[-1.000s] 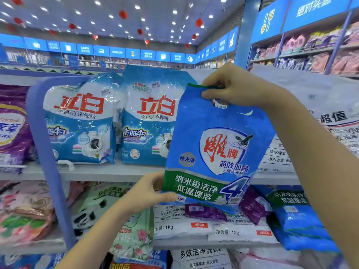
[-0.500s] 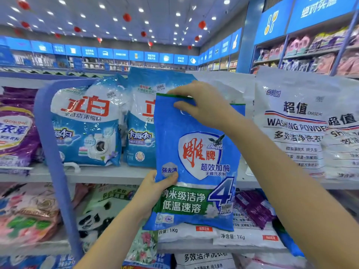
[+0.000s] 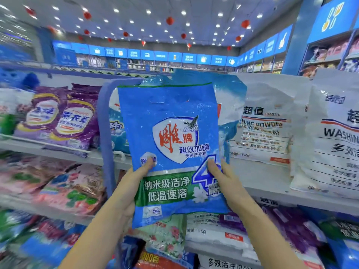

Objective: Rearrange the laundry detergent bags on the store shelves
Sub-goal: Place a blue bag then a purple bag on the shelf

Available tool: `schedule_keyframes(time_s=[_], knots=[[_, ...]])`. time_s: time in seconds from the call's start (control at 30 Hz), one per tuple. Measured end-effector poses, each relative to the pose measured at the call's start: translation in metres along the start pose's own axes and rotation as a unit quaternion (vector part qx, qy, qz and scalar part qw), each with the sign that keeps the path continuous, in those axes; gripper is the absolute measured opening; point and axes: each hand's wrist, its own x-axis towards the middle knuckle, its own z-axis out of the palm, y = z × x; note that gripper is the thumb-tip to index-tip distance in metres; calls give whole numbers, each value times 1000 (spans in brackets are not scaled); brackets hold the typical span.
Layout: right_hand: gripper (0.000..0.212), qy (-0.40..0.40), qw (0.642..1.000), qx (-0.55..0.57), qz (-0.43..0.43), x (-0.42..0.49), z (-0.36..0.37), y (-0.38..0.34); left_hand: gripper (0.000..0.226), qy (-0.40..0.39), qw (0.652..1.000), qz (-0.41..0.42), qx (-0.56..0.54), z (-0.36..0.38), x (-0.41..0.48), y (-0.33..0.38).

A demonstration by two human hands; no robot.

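Note:
I hold a blue detergent bag with a white shield logo, red characters and a green band upright in front of the upper shelf. My left hand grips its lower left edge, thumb on the front. My right hand grips its lower right edge beside the big "4". Behind it stand blue-and-white detergent bags, mostly hidden. White washing-powder bags stand to the right.
Purple bags stand on the upper shelf at left, beyond a blue upright divider. Pink bags lie on the shelf below. A bare stretch of upper shelf board shows right of my hands. More white and purple bags fill the lower right.
My right hand left the bag's top edge and now grips its lower right side. The bag has risen and stands straighter. The view swung left, showing the purple bags.

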Motion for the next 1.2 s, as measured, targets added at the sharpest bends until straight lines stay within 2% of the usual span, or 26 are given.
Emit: schedule_keyframes(time_s=[0.1,0.2,0.27,0.4,0.6,0.67,0.73,0.8,0.9,1.0,1.2], knots=[[57,3,999,-13,-30,9,22,4,32,28,999,-31,-8,-22,-14,7],[40,-63,997,12,-49,17,44,8,33,62,997,-41,-20,-43,-33,13],[39,-98,994,35,-43,20,62,12,36,77,996,-35,-23,-57,-46,17],[56,-139,988,70,-11,21,106,18,43,126,991,-19,-36,-84,-71,26],[36,-190,974,119,-14,16,176,16,39,214,976,20,-28,-134,-105,38],[28,-207,971,119,-28,12,203,13,36,227,973,43,-1,-156,-123,39],[26,-222,968,104,-53,9,231,11,43,251,966,51,22,-180,-140,38],[35,-244,961,82,-102,7,264,10,55,297,953,53,5,-207,-155,35],[39,-279,947,43,-151,9,323,8,56,372,925,71,-3,-253,-171,39],[43,-301,943,51,-133,17,393,9,47,424,900,91,32,-302,-186,64],[38,-309,944,109,-51,31,536,9,45,445,887,100,73,-412,-211,144]])
